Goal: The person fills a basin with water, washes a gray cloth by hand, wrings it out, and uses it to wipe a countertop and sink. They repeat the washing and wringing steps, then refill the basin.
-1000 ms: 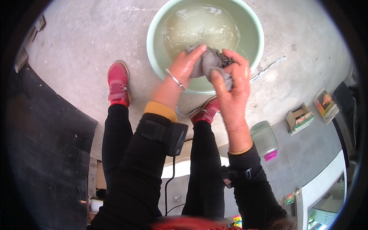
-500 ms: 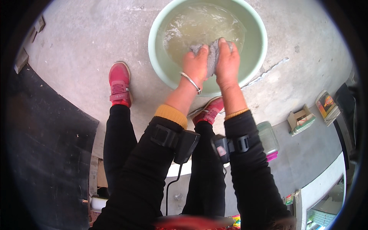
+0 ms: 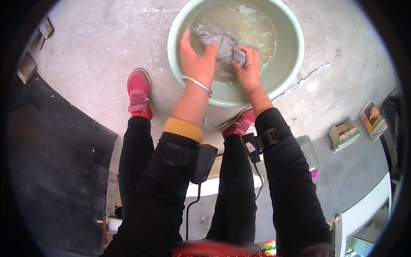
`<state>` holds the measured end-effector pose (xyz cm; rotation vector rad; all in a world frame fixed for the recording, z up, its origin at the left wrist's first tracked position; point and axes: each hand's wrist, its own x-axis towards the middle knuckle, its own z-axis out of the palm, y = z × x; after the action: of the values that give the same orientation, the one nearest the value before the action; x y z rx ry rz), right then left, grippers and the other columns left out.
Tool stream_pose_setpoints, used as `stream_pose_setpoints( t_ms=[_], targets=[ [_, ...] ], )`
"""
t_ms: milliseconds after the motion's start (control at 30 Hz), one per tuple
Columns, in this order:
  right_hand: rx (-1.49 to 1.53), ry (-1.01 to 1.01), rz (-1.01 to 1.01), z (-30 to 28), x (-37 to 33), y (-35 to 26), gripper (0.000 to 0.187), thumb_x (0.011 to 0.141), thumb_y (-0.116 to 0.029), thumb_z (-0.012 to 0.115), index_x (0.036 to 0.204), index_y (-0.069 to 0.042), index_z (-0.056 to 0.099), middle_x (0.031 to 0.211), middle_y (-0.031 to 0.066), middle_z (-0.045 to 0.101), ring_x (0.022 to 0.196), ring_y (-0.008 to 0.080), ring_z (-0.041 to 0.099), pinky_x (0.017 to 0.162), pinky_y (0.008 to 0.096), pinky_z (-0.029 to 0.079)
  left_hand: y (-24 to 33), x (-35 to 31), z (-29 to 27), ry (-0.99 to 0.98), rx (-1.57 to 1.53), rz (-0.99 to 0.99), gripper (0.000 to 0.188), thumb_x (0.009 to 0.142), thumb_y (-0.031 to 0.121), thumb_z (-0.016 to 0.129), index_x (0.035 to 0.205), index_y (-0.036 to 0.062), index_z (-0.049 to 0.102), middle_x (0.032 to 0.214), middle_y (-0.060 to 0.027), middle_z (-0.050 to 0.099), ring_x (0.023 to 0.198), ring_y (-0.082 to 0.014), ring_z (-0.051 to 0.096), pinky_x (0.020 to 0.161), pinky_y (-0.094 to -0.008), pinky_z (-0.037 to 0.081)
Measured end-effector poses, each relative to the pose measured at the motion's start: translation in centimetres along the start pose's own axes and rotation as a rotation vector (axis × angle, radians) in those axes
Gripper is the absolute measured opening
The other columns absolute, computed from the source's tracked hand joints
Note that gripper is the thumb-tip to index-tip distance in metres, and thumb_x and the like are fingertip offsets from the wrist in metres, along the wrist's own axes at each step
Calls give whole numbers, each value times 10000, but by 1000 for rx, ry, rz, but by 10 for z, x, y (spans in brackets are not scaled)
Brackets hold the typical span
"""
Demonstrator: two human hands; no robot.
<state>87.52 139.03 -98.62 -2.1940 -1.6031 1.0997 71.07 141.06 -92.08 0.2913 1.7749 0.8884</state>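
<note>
Head view: grey cloth (image 3: 223, 42) lies slantwise, long axis upper-left to lower-right

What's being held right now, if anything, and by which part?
A gray cloth, its right end in the right hand, between thumb and fingers. The left hand is spread by its left part; any grip is unclear.

Pale grey, cracked floor (image 3: 98, 51); on it, round light-green basin (image 3: 288, 55), two red shoes (image 3: 139, 88).
</note>
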Motion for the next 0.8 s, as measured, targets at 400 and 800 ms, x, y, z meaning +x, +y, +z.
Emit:
stream_pose_setpoints(
  t_ms=[400,800],
  targets=[
    [402,-391,-245,-143,-90,-119,442,625,133,538,994,-81,654,1127,75,625,1092,294,567,995,345,420,38,-38,-11,-376,-625,-843,889,814,500,739,1434,15,325,1406,-229,405,1271,-361,453,958,-545,467],
    [711,-482,99,-224,-107,-172,444,727,61,573,1141,-95,615,1149,48,622,1130,196,564,974,331,438,71,-105,-29,-708,-544,-754,505,914,303,679,1250,-41,527,1089,-136,654,974,-213,660,833,-368,553]
  ],
)
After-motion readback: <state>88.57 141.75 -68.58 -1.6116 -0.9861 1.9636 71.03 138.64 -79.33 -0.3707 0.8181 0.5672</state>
